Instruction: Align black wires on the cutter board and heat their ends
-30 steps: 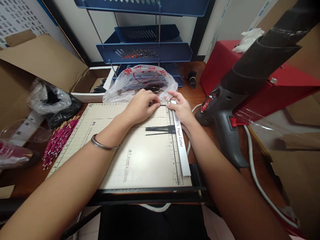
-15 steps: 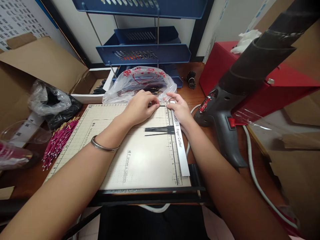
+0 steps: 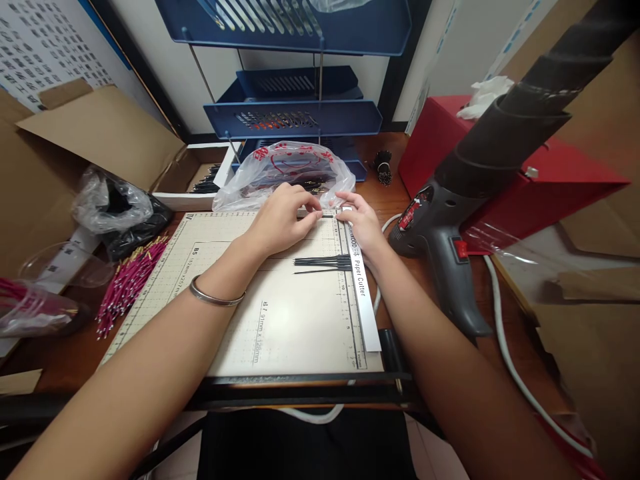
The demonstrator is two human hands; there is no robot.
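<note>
On a cream paper cutter (image 3: 280,320) with printed grid lines, both my hands work at the far edge. My left hand (image 3: 287,217) is closed, its thumb and index finger pinching a short dark length of wire (image 3: 327,215). My right hand (image 3: 364,223) lies by the far end of the white guard strip (image 3: 367,307). Its thumb is close to the wire's right end, and its index finger stretches out apart from the thumb. A row of black wires (image 3: 323,263) lies across the cutter, right ends at the strip, with one wire slightly separate.
Behind the cutter sits a clear plastic bag (image 3: 240,190) below blue shelves (image 3: 300,120). At left are magenta wires (image 3: 127,280), a black bag (image 3: 135,233) and an open carton (image 3: 165,193). A grey heat gun (image 3: 450,220) and red box (image 3: 560,153) stand at right.
The view has tilted up slightly and shifted, so everything sits a little lower and mostly to the right. Both hands keep nearly the same place on the cutter; the black wires lie as before.
</note>
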